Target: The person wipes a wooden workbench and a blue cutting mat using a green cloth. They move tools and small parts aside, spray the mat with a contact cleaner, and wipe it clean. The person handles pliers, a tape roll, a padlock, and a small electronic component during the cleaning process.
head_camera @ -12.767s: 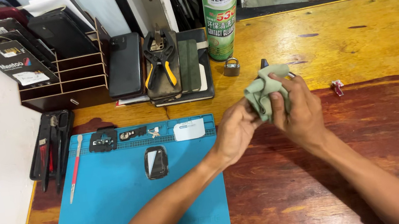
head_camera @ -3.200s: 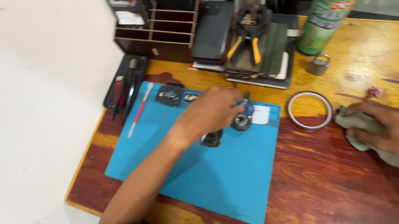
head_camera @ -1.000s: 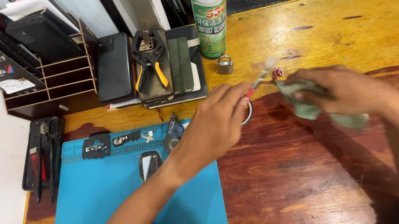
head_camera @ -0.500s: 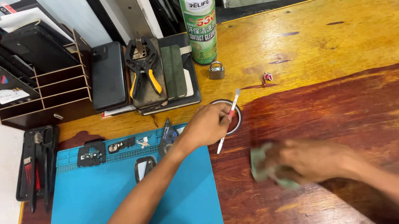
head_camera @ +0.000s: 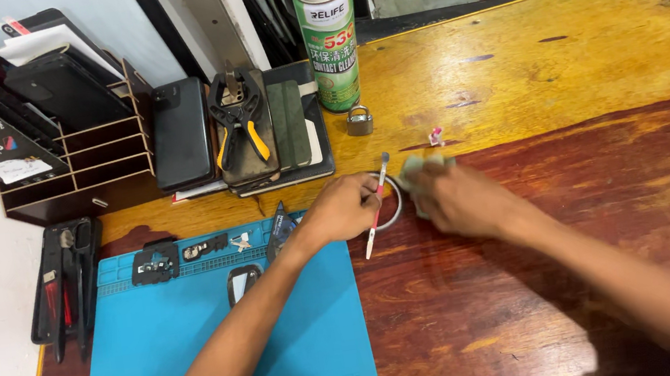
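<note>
I look down at a wooden surface from my own head height. My left hand has its grip pinched around a thin brush, held like a pen, its bristle tip pointing away from me and its red-and-white handle slanting back toward me. The brush lies over a ring of tape flat on the wood, just right of a blue mat. My right hand is blurred; its grip is closed on a green cloth, of which only a crumpled edge shows beyond my fingers, just beside the brush tip. On the mat near my left wrist lie small dark phone parts. Farther back stand a spray can, a small padlock, pliers on a stack of phones, and a tiny pink piece. I judge the risks so: my hands sit close together, so the cloth could knock the brush from my light pinch, or sweep the pink piece off.
</note>
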The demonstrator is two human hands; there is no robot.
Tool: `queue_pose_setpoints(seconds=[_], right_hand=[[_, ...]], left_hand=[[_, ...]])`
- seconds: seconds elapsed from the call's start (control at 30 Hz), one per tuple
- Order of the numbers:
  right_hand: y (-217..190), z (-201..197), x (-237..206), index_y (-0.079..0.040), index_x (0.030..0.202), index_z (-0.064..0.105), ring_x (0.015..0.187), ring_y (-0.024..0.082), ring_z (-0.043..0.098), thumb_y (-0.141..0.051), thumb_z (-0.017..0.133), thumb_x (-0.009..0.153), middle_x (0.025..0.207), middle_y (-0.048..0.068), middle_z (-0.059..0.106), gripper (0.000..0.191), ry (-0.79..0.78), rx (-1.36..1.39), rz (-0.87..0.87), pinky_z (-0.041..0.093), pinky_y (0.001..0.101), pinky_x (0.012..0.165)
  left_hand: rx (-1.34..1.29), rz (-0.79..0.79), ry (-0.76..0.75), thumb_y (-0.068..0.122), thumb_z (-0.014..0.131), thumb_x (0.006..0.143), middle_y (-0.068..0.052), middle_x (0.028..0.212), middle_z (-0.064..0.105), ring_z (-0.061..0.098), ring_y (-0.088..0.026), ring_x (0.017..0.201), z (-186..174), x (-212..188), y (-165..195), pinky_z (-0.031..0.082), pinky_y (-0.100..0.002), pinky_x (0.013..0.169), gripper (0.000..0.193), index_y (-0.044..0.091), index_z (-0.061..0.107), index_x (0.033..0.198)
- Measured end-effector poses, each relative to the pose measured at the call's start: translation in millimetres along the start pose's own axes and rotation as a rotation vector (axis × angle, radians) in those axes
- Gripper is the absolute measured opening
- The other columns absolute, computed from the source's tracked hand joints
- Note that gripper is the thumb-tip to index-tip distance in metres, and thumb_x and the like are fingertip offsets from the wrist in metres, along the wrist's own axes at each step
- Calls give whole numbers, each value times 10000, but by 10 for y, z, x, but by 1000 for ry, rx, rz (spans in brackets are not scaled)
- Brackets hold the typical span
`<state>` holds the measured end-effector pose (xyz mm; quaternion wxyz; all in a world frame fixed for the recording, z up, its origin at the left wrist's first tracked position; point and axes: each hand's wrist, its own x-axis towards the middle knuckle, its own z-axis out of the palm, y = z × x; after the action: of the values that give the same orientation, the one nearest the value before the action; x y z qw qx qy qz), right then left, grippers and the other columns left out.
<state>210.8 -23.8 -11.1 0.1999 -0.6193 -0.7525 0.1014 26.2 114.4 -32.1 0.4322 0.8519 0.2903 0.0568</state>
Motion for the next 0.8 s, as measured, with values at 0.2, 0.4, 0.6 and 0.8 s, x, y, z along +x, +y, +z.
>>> queue_pose_setpoints(seconds=[0.2,0.4,0.6,0.8], right_hand=[[-394,-131,-461,-131,1404,599,805,297,722,-185,526,1010,1353,140,587,404,-582,61,206,609,401,698],[-375,-588,-614,-172,1328,750,1130,284,700,-136,655,926,1349,100,709,415,-682,405,-223,539,440,874],[130,-889,-316,-251,1429,592,1011,271,762,-278,544,1021,1248,69,729,411,-286,-31,477,589,407,940],[304,-331,-181,-31,1308,623,810,389,722,-157,544,997,1131,255,681,345,11,-217,208,618,457,721]], left_hand=[[25,127,59,162,664,871,-171,868,771,755,-293,800,80,-27,24,581,-399,744,234,-11,740,1009],[-4,-17,3,182,645,842,-170,843,776,765,-298,757,80,-23,43,586,-406,705,257,4,736,1003],[-25,25,170,135,616,884,-215,854,749,761,-329,777,149,-1,6,583,-426,744,254,-35,697,1055],[-5,208,308,120,647,925,-244,954,768,757,-376,888,138,25,-46,597,-432,807,215,-38,707,1058]])
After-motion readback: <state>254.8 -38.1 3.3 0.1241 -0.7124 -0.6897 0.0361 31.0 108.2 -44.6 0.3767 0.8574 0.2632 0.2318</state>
